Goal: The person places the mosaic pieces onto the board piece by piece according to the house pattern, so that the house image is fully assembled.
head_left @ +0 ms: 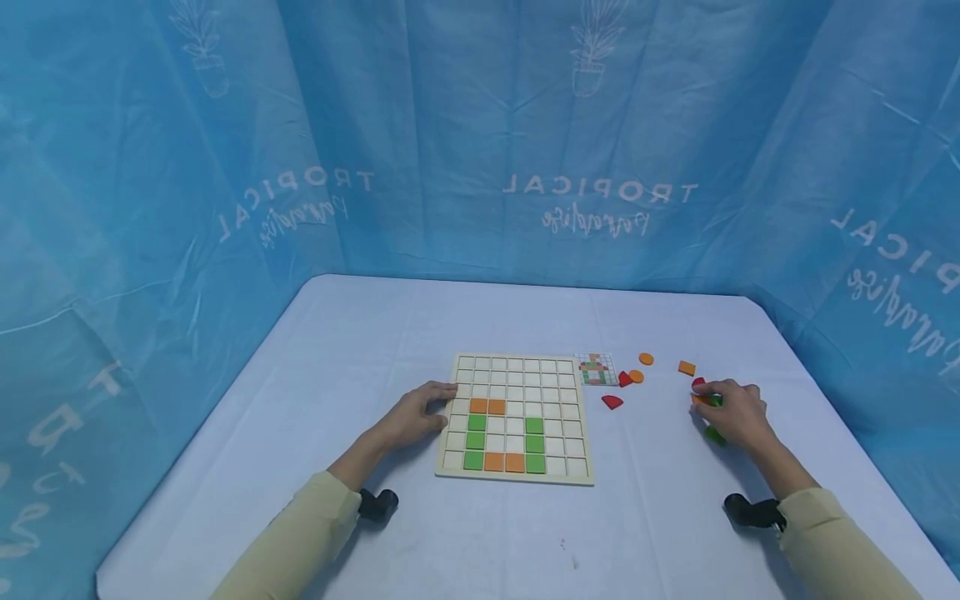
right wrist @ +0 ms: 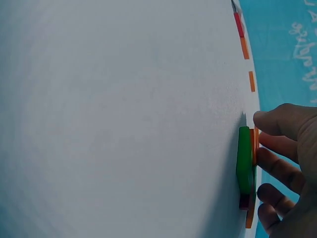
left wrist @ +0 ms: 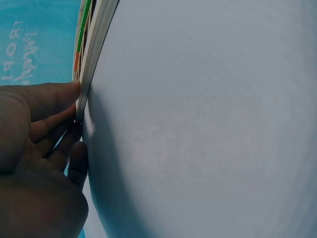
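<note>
Grid board [head_left: 513,365] lies flat mid-worktop [head_left: 360,333], well off the left and right edges, far edge beyond it. Left hand [head_left: 408,417] is at the board's left side, fingers loosely spread, thumb and fingertips touching the rim; not gripping anything. Right hand [head_left: 735,412] is over toward the worktop's right edge, fingers half bent above a small heap of pieces; orange piece [head_left: 701,400] sits by thumb and index. Can't tell if it's pinched. Green piece [right wrist: 244,158] shows at the heap's near side in the right wrist view, another green piece [head_left: 715,435] just under the palm. Red piece [head_left: 699,381] peeks out beyond the fingertips. On the board: two green columns of three, orange pair [head_left: 504,462] between their bottom ends, second orange pair [head_left: 487,407] starting above the left column. Pattern card [head_left: 597,369] lies at the board's far right corner. Between card and heap, scattered: orange disc [head_left: 646,358] farthest toward the far edge, another orange disc [head_left: 637,377] against red wedge [head_left: 625,379], second red wedge [head_left: 612,402] nearer the board, orange square [head_left: 687,367] just beyond the right hand. Blue curtain [head_left: 465,108] behind the far edge.
</note>
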`<state>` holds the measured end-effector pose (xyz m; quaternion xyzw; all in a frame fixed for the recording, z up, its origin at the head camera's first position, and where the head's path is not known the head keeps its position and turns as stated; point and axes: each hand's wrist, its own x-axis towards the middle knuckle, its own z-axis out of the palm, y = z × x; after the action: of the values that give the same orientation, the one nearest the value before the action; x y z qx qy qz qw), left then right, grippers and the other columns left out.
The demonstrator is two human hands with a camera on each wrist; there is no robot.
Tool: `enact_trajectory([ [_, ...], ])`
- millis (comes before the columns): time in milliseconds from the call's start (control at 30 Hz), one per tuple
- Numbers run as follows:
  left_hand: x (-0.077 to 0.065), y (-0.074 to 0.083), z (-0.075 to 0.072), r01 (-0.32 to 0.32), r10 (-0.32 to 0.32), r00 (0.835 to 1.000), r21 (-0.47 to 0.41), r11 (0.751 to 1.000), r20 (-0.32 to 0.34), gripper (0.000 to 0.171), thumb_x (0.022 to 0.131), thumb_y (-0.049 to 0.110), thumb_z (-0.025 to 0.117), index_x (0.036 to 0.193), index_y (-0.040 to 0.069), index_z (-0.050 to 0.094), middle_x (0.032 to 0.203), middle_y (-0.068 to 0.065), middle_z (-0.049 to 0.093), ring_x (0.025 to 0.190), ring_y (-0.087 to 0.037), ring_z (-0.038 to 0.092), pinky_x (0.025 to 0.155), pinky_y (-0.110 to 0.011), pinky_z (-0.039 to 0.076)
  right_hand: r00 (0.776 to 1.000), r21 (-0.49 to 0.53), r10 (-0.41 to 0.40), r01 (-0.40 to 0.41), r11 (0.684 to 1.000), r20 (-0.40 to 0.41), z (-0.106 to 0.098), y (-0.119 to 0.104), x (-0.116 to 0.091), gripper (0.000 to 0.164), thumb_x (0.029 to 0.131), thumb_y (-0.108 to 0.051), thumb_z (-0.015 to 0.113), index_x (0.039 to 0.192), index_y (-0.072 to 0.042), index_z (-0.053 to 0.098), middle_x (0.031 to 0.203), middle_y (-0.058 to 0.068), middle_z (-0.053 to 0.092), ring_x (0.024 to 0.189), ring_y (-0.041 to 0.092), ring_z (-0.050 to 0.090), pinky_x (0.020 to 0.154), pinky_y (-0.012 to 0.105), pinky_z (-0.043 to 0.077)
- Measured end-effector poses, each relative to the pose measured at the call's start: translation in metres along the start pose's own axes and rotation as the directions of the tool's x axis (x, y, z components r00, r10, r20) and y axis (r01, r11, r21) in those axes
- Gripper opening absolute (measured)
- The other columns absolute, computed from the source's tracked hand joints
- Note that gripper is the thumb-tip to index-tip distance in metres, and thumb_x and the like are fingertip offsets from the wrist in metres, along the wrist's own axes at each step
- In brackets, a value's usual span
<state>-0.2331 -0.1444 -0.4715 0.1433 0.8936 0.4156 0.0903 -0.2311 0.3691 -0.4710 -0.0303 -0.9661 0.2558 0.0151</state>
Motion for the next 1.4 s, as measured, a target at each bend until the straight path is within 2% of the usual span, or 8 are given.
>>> enact_trajectory([
  [667,0.001,0.0,0.002,0.015,-0.015,1.0,0.0,1.0,-0.007,0.05,0.084,0.0,0.069,0.132,0.003,0.056,0.141,-0.006,0.048,0.139,-0.029,0.031,0.113,-0.046,0.023,0.999,-0.028,-0.044,0.043,0.999,-0.018,0.002,0.009,-0.002,0.038,0.085,-0.014,0.069,0.115,0.008,0.063,0.113,0.032,0.051,0.106,0.052,0.031,0.079,0.06,0.032],
  [1000,0.0,0.001,0.001,0.01,-0.01,1.0,0.003,1.0,-0.004,0.05,0.084,-0.001,0.069,0.132,0.003,0.056,0.142,-0.006,0.047,0.139,-0.029,0.03,0.113,-0.046,0.023,0.999,-0.009,-0.032,0.031,0.999,-0.032,0.002,0.008,-0.003,0.036,0.085,-0.014,0.068,0.113,0.008,0.064,0.112,0.031,0.051,0.106,0.051,0.031,0.077,0.059,0.033],
  [1100,0.0,0.002,0.0,0.007,-0.007,1.0,0.007,1.0,-0.003,0.051,0.084,-0.001,0.069,0.133,0.003,0.056,0.142,-0.006,0.048,0.139,-0.029,0.03,0.113,-0.046,0.023,0.998,0.001,-0.032,0.032,0.999,-0.053,0.003,0.002,-0.002,0.034,0.086,-0.013,0.067,0.112,0.009,0.064,0.112,0.03,0.051,0.107,0.049,0.031,0.077,0.058,0.033],
  [1267,0.0,0.002,0.0,0.006,-0.006,1.0,0.003,1.0,-0.003,0.051,0.083,-0.001,0.069,0.133,0.003,0.056,0.141,-0.006,0.048,0.139,-0.029,0.031,0.113,-0.045,0.023,0.993,0.02,-0.085,0.087,0.996,-0.086,0.008,-0.02,-0.002,0.03,0.085,-0.009,0.065,0.11,0.007,0.067,0.111,0.028,0.055,0.106,0.046,0.034,0.08,0.058,0.031],
  [1400,0.0,0.001,0.0,0.003,-0.003,1.0,0.008,1.0,-0.002,0.051,0.084,0.0,0.069,0.133,0.003,0.056,0.141,-0.007,0.048,0.138,-0.029,0.031,0.113,-0.046,0.023,0.987,0.038,-0.134,0.138,0.99,-0.085,0.015,-0.041,-0.002,0.028,0.086,-0.008,0.066,0.111,0.004,0.068,0.109,0.023,0.059,0.106,0.042,0.035,0.077,0.052,0.035],
])
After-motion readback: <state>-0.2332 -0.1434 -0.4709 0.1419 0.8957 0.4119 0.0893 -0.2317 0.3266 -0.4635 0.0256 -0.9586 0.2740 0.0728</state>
